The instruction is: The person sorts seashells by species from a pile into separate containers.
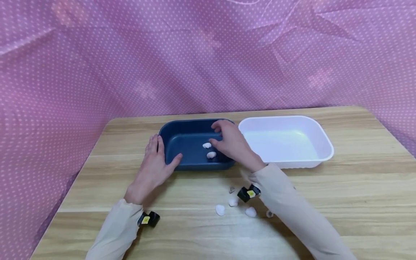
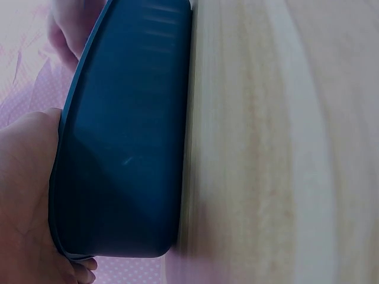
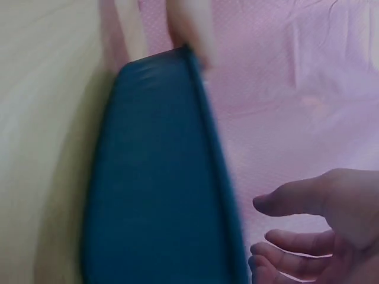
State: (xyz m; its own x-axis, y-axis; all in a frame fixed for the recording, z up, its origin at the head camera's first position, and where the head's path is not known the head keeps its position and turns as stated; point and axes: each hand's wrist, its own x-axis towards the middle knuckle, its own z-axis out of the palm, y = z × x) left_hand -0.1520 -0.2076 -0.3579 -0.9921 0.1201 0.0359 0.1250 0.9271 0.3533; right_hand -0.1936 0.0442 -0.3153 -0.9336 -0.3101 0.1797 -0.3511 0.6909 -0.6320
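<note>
My left hand (image 1: 152, 169) rests against the left end of a dark blue basin (image 1: 191, 167), its fingers straight along the side and its thumb spread over the front rim. In the left wrist view the palm touches the basin's edge. Over the basin's right part is my right hand (image 1: 232, 142), thumb and fingers loosely bent and apart, with nothing seen between them. Below it, inside the basin, lie two small whitish seashells, a smaller shell (image 1: 207, 145) and a ridged shell (image 1: 211, 155). The right wrist view shows the right fingers (image 3: 296, 198) beside the basin's rim.
A white basin (image 1: 289, 163) stands right of the blue one. Several seashells lie on the wooden table (image 1: 182, 224) in front, among them a flat white shell (image 1: 220, 209) and a rounded white shell (image 1: 251, 212). A pink dotted cloth (image 1: 195, 65) hangs behind the table.
</note>
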